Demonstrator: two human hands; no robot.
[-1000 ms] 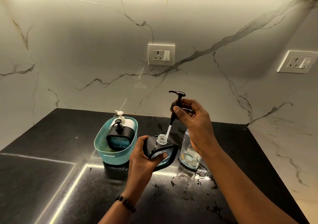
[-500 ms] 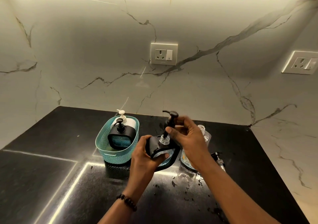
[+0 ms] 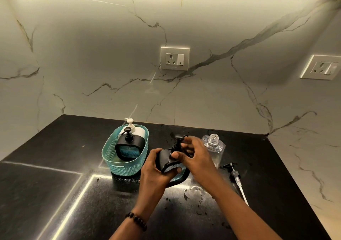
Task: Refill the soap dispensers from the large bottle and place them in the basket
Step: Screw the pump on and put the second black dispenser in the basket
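My left hand [image 3: 155, 167] grips a black-framed soap dispenser [image 3: 166, 161] just above the black counter. My right hand [image 3: 193, 156] is closed around that dispenser's black pump head [image 3: 178, 142], which sits down on the neck. Behind my right hand stands the large clear bottle [image 3: 214, 145], uncapped, its threaded neck bare. Its black pump with a long tube [image 3: 235, 177] lies on the counter to the right. The teal basket [image 3: 110, 158] at the left holds a black-framed dispenser [image 3: 129, 146] and a white dispenser [image 3: 137, 130].
The black counter [image 3: 55, 166] meets marble walls at the back and right. Wet splashes [image 3: 191, 193] dot the counter below my hands. Two wall sockets, one [image 3: 175, 58] behind the basket area, one [image 3: 322, 67] at the right.
My right hand lowered the pump, slid its tube into the dispenser's neck and now holds the pump head seated on it. The large bottle came into full view.
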